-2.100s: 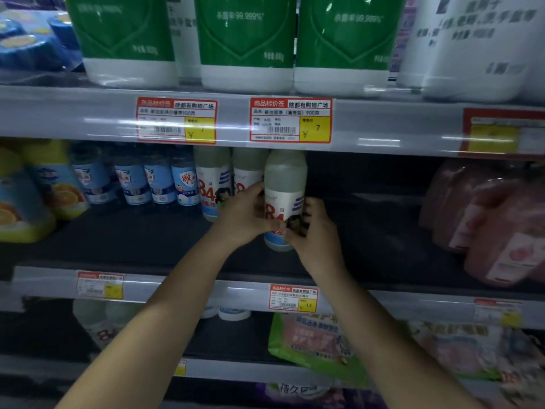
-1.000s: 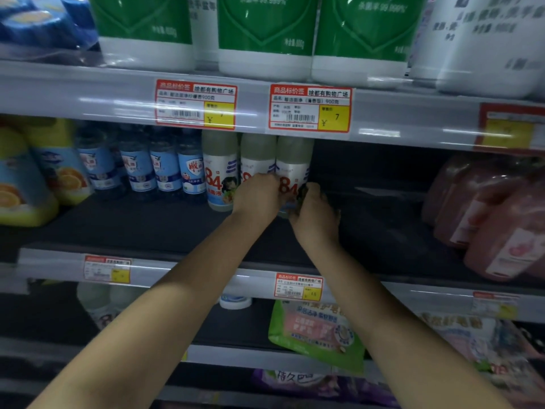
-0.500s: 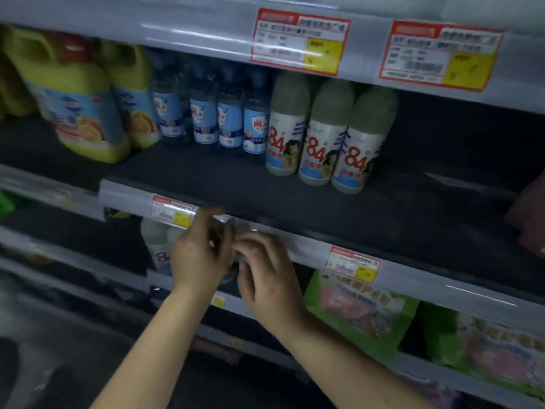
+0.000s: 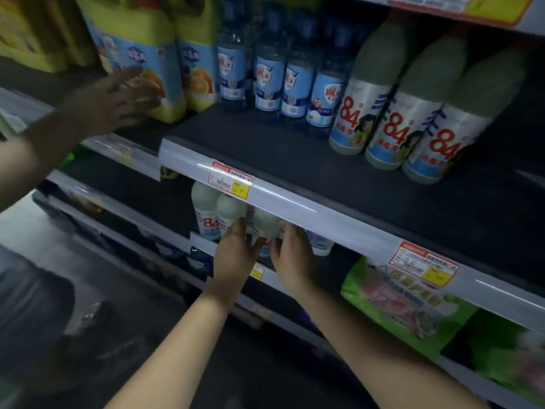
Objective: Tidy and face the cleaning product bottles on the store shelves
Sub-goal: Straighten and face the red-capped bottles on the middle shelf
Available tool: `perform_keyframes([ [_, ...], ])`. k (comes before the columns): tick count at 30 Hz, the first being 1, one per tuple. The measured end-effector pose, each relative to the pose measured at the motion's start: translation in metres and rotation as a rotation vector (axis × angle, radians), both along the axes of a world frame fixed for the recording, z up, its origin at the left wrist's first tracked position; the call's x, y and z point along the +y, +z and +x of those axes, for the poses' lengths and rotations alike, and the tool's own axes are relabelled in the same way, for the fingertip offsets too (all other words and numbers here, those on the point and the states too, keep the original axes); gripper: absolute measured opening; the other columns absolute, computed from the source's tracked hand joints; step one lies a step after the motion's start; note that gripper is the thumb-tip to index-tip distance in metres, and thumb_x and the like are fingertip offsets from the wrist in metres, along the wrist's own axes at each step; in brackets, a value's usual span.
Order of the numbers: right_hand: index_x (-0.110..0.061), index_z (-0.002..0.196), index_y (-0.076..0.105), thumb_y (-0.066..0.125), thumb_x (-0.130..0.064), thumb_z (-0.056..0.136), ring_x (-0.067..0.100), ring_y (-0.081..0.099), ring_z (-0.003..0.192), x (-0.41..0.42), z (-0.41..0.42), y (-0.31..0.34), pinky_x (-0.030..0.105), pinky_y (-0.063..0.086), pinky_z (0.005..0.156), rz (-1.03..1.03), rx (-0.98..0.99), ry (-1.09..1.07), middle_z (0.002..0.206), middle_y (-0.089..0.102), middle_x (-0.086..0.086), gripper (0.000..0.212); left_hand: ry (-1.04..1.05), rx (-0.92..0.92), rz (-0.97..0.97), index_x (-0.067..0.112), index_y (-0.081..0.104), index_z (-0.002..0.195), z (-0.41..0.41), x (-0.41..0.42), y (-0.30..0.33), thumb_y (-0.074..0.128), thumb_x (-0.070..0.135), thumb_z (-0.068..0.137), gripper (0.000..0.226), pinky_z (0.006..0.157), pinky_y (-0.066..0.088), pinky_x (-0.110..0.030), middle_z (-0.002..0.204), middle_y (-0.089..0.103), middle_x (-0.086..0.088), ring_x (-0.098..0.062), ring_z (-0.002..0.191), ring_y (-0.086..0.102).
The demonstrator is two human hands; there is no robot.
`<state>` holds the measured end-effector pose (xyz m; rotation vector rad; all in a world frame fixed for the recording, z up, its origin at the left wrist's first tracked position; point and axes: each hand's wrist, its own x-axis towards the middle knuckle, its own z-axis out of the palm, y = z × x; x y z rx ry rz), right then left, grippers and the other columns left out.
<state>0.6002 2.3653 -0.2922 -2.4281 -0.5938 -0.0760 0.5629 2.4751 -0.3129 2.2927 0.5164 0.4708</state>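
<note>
The 84 bottles (image 4: 351,113) are white with red numerals and pale blue bands at the foot. Left of them, the small bottles (image 4: 296,81) carry blue labels. The jugs (image 4: 147,57) are yellow, with orange-fruit pictures. The shelf (image 4: 339,169) is black, its price tag (image 4: 231,180) red and yellow.
</note>
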Motion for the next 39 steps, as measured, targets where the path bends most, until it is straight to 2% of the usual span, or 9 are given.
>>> perform_keyframes([
  [4,0.001,0.138,0.033,0.063,-0.021,0.084,0.034,0.039,0.131,0.015,0.015,0.000,0.041,0.035,0.107,0.012,0.144,-0.057,0.141,0.041,0.021,0.065,0.022,0.115,-0.074,0.006,0.037,0.133,0.014,-0.008,-0.007,0.061,0.020,0.084,0.056,0.071,0.044,-0.041,0.115,0.059,-0.022,-0.039,0.103,0.056],
  [9,-0.006,0.135,0.040,0.064,-0.029,0.084,0.032,0.040,0.131,0.029,0.030,0.003,0.037,0.033,0.105,0.097,0.311,-0.148,0.141,0.045,0.017,0.060,0.103,0.104,-0.209,0.005,0.040,0.124,0.028,-0.022,0.000,0.048,0.011,0.088,0.037,0.065,0.040,-0.037,0.113,0.054,-0.021,-0.039,0.096,0.057],
  [14,-0.013,0.134,0.044,0.070,-0.033,0.078,0.027,0.039,0.133,0.036,0.031,0.003,0.036,0.031,0.109,0.181,0.269,-0.171,0.140,0.048,0.011,0.065,0.152,0.006,-0.231,0.016,0.042,0.120,0.029,-0.029,0.004,0.044,0.025,0.088,0.033,0.079,0.048,-0.045,0.120,0.052,-0.011,-0.030,0.102,0.055],
  [17,-0.017,0.130,0.044,0.071,-0.029,0.076,0.024,0.044,0.127,0.032,0.028,-0.001,0.027,0.036,0.098,0.188,0.324,-0.154,0.132,0.052,0.008,0.061,0.157,-0.040,-0.165,0.027,0.049,0.106,0.022,-0.033,0.004,0.031,0.033,0.088,0.026,0.080,0.048,-0.041,0.112,0.057,-0.001,-0.024,0.100,0.056],
  [19,-0.018,0.126,0.045,0.072,-0.025,0.075,0.022,0.048,0.122,0.028,0.024,-0.002,0.022,0.034,0.091,0.208,0.347,-0.155,0.125,0.055,0.007,0.059,0.146,-0.056,-0.191,0.025,0.049,0.105,0.014,-0.036,0.001,0.038,0.027,0.082,0.025,0.075,0.045,-0.035,0.111,0.057,0.000,-0.022,0.097,0.055],
  [26,-0.015,0.119,0.053,0.080,-0.023,0.061,0.026,0.054,0.114,0.010,-0.014,0.006,0.035,0.047,0.091,0.140,0.200,-0.027,0.121,0.058,0.008,0.065,0.126,-0.193,-0.352,0.028,0.051,0.106,-0.027,-0.040,-0.002,0.048,0.017,0.074,0.034,0.076,0.044,-0.024,0.106,0.059,0.001,-0.012,0.096,0.056],
  [31,-0.018,0.116,0.053,0.079,-0.026,0.064,0.020,0.055,0.107,0.001,-0.056,0.034,0.029,0.046,0.082,0.209,0.064,0.060,0.116,0.057,0.003,0.059,0.143,-0.198,-0.328,0.025,0.057,0.106,-0.060,-0.030,0.015,0.058,0.011,0.078,0.032,0.081,0.046,-0.022,0.108,0.061,-0.004,-0.015,0.099,0.059],
  [35,-0.029,0.111,0.050,0.076,-0.028,0.067,0.012,0.055,0.106,0.001,-0.079,0.063,0.030,0.049,0.084,0.254,0.112,0.111,0.113,0.059,-0.007,0.051,0.186,-0.236,-0.289,0.013,0.056,0.108,-0.085,-0.033,0.054,0.056,0.001,0.081,0.029,0.069,0.038,-0.014,0.103,0.057,-0.006,-0.017,0.092,0.052],
  [39,-0.026,0.114,0.050,0.079,-0.029,0.065,0.009,0.055,0.106,-0.003,-0.096,0.095,0.027,0.048,0.088,0.393,0.049,0.151,0.112,0.061,-0.007,0.057,0.156,-0.291,-0.243,0.021,0.055,0.109,-0.106,-0.035,0.093,0.056,0.015,0.076,0.034,0.074,0.041,-0.018,0.104,0.059,-0.001,-0.013,0.092,0.054],
])
